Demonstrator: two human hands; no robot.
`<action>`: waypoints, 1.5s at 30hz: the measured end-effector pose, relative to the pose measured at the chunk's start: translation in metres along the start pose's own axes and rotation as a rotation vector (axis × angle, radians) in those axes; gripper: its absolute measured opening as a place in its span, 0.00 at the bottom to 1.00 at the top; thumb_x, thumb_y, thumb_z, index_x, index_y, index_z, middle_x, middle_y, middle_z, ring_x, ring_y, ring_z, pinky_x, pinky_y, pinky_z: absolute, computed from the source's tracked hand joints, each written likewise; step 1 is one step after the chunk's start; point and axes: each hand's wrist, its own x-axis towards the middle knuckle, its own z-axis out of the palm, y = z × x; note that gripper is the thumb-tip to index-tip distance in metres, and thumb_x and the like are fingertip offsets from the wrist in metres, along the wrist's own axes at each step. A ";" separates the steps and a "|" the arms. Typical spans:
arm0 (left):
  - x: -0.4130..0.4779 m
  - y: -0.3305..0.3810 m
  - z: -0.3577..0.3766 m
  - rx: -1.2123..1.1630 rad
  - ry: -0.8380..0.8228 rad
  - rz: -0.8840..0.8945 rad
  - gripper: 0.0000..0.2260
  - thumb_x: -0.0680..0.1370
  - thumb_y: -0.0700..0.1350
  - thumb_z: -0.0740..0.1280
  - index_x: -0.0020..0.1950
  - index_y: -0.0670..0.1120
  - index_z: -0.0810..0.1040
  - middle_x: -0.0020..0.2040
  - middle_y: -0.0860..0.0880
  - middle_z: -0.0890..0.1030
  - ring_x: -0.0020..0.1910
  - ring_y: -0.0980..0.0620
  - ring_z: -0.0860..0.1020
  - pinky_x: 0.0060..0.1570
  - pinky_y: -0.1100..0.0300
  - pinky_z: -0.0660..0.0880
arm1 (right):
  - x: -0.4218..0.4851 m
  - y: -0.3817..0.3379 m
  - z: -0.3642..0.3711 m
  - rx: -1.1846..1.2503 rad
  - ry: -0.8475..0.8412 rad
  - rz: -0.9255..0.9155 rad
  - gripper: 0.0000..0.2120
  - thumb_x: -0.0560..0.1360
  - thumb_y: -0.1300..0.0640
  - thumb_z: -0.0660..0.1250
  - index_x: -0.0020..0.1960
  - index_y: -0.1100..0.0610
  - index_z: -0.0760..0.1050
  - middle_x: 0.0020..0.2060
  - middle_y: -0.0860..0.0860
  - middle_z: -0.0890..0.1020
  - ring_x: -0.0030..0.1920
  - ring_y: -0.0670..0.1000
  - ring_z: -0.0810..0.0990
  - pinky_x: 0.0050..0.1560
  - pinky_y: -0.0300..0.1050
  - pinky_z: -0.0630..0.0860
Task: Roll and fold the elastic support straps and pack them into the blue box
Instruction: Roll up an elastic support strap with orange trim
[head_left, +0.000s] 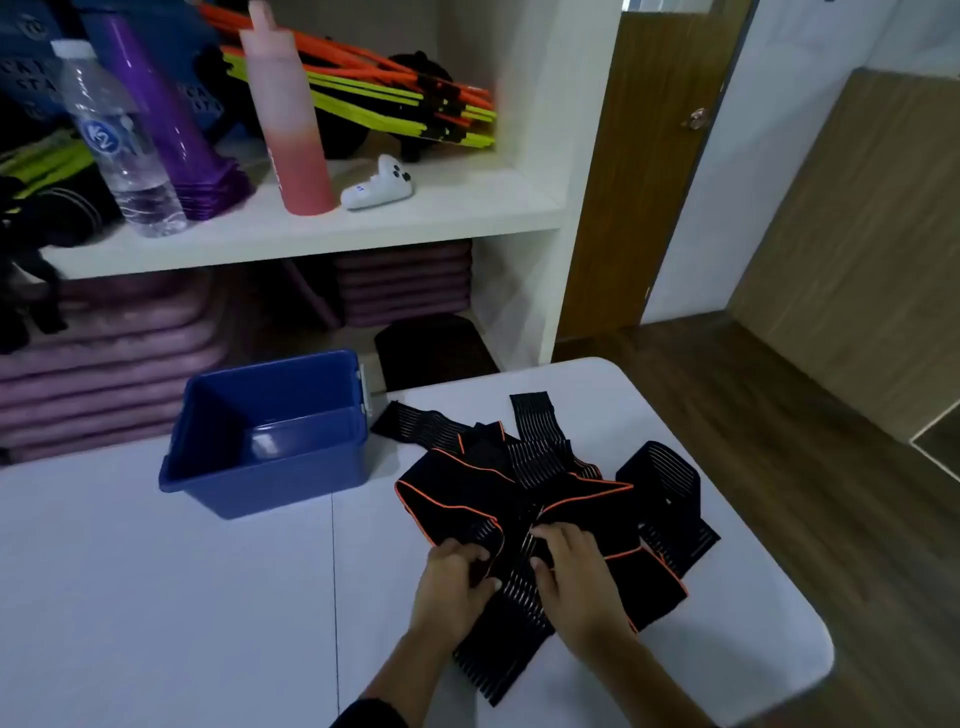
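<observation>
Pinching striped strap (511, 597): left hand (452, 584), right hand (576, 577), near table edge (810, 618); blue box (270, 467) apart.

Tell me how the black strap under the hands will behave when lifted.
Probably floppy: the black strap lies limp and creased on the table. Likely light, being thin. It may drag neighbours in the tangled pile.

box (270, 436) sits on the table (156, 597); straps (545, 493) lie at its three o'clock (shelf (311, 228) at twelve).
</observation>
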 end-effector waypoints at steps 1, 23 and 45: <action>0.002 0.001 0.002 0.021 0.015 0.004 0.15 0.72 0.50 0.70 0.58 0.49 0.78 0.55 0.51 0.74 0.57 0.54 0.71 0.52 0.66 0.68 | -0.001 0.003 0.000 0.011 0.014 0.004 0.14 0.77 0.52 0.58 0.60 0.55 0.73 0.54 0.51 0.77 0.53 0.51 0.74 0.50 0.42 0.73; 0.011 0.054 -0.025 -0.239 0.094 0.219 0.18 0.75 0.31 0.61 0.57 0.48 0.80 0.46 0.53 0.77 0.53 0.54 0.74 0.56 0.64 0.72 | -0.011 0.041 -0.024 0.066 0.093 0.221 0.14 0.76 0.58 0.64 0.61 0.56 0.74 0.56 0.52 0.76 0.57 0.54 0.74 0.54 0.46 0.72; 0.003 0.051 -0.027 -0.297 0.139 0.041 0.16 0.72 0.30 0.67 0.48 0.51 0.83 0.48 0.52 0.79 0.42 0.58 0.76 0.41 0.79 0.68 | 0.014 0.054 -0.028 -0.071 -0.070 -0.016 0.17 0.73 0.66 0.59 0.58 0.54 0.74 0.53 0.50 0.75 0.52 0.51 0.73 0.43 0.40 0.71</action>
